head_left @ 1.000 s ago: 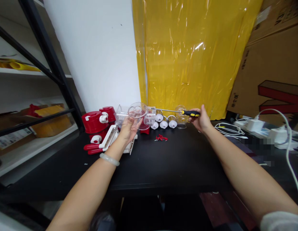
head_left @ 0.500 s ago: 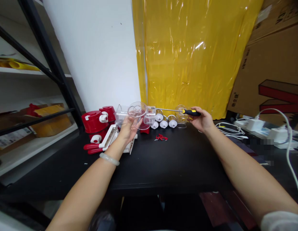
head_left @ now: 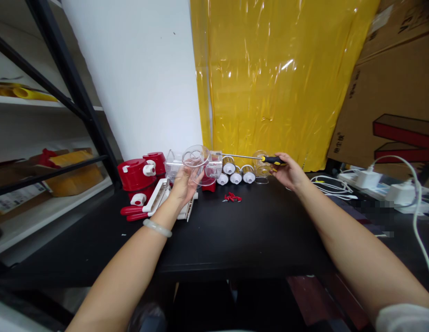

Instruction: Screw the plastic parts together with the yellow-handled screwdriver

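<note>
1. the left hand [head_left: 185, 185], fingers curled, grips a clear plastic housing [head_left: 197, 159] above the desk [head_left: 235, 240].
2. the right hand [head_left: 289, 171], closed around a black-and-yellow screwdriver [head_left: 274, 160], points its shaft at the housing's right end; whether the tip is seated is unclear.
3. the step looks like screwdriving; the next move seems to call for a steady housing and aligned shaft.

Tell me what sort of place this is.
Probably a small workshop or assembly corner: a screwdriver in the right hand, a pile of small red-topped parts on a black table, and a large cardboard box behind.
</note>
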Action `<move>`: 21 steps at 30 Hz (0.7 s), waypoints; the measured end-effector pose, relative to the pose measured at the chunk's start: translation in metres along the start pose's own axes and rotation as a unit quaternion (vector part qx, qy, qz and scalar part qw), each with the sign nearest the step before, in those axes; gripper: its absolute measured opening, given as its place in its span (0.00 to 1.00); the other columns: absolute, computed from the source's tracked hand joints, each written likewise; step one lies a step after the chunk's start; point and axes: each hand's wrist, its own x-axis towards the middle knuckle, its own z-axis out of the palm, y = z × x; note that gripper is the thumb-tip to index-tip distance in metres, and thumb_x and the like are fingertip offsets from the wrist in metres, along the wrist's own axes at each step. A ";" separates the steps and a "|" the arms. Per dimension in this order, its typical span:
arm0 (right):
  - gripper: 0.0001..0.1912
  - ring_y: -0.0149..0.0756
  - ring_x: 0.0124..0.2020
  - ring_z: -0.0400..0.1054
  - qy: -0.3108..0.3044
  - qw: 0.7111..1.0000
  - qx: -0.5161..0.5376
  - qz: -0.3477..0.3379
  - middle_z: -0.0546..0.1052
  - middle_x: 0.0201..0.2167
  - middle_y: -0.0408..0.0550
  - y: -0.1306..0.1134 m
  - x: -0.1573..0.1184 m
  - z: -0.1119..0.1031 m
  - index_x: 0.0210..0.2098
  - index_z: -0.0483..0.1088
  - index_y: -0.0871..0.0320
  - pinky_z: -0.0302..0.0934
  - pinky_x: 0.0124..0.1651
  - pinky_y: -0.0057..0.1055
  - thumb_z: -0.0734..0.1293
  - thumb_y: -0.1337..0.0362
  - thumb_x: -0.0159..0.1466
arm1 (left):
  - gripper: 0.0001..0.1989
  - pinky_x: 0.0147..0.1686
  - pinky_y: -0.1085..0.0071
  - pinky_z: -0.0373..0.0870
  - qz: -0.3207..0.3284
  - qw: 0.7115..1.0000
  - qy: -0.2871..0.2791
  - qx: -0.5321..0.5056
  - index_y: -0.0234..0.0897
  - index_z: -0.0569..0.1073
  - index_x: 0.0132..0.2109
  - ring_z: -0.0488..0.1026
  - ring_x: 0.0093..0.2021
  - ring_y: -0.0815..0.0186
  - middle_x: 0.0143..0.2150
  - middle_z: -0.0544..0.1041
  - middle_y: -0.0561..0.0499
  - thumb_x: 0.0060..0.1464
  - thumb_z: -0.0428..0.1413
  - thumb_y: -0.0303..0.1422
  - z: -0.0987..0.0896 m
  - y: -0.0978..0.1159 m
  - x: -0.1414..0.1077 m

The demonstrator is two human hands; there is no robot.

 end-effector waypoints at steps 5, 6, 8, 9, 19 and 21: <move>0.14 0.35 0.27 0.70 -0.006 1.000 0.012 0.009 0.78 0.31 0.42 -0.002 -0.003 0.000 0.32 0.70 0.51 0.66 0.28 0.33 0.74 0.54 0.51 | 0.30 0.66 0.53 0.63 0.004 1.000 -0.004 0.002 0.41 0.76 0.44 0.61 0.70 0.52 0.56 0.78 0.46 0.34 0.73 0.49 -0.001 0.000 0.001; 0.16 0.36 0.26 0.70 0.001 1.000 0.005 0.002 0.78 0.30 0.43 -0.001 -0.002 -0.001 0.32 0.69 0.51 0.66 0.28 0.33 0.74 0.49 0.53 | 0.30 0.66 0.53 0.63 0.004 1.000 -0.004 0.002 0.41 0.76 0.43 0.61 0.70 0.52 0.56 0.78 0.46 0.34 0.73 0.50 -0.001 0.000 0.001; 0.23 0.36 0.24 0.70 0.018 1.000 -0.018 -0.018 0.77 0.27 0.44 0.003 0.002 -0.002 0.30 0.67 0.52 0.65 0.25 0.33 0.69 0.38 0.56 | 0.30 0.66 0.53 0.63 0.001 1.000 -0.002 0.001 0.41 0.76 0.43 0.62 0.70 0.52 0.55 0.79 0.47 0.33 0.74 0.50 0.000 0.000 0.001; 0.27 0.34 0.22 0.68 0.028 0.999 -0.035 -0.028 0.75 0.24 0.44 0.004 0.004 -0.002 0.29 0.66 0.52 0.64 0.24 0.32 0.67 0.34 0.57 | 0.30 0.65 0.53 0.63 0.000 1.000 -0.001 0.000 0.41 0.76 0.43 0.62 0.69 0.52 0.55 0.79 0.47 0.33 0.74 0.50 0.000 0.000 0.001; 0.16 0.29 0.20 0.62 0.024 0.999 -0.030 -0.036 0.72 0.24 0.38 0.005 0.003 0.001 0.30 0.66 0.51 0.61 0.23 0.27 0.76 0.56 0.50 | 0.32 0.65 0.52 0.63 0.003 1.000 0.010 0.003 0.41 0.76 0.42 0.62 0.69 0.52 0.55 0.78 0.46 0.31 0.74 0.50 0.000 0.000 0.001; 0.15 0.31 0.24 0.66 0.014 1.000 -0.009 -0.021 0.74 0.27 0.39 0.002 0.000 0.002 0.32 0.68 0.50 0.64 0.26 0.29 0.75 0.60 0.48 | 0.32 0.65 0.52 0.63 0.002 1.000 0.005 0.003 0.41 0.76 0.43 0.62 0.69 0.51 0.56 0.78 0.46 0.31 0.74 0.50 0.001 0.000 0.001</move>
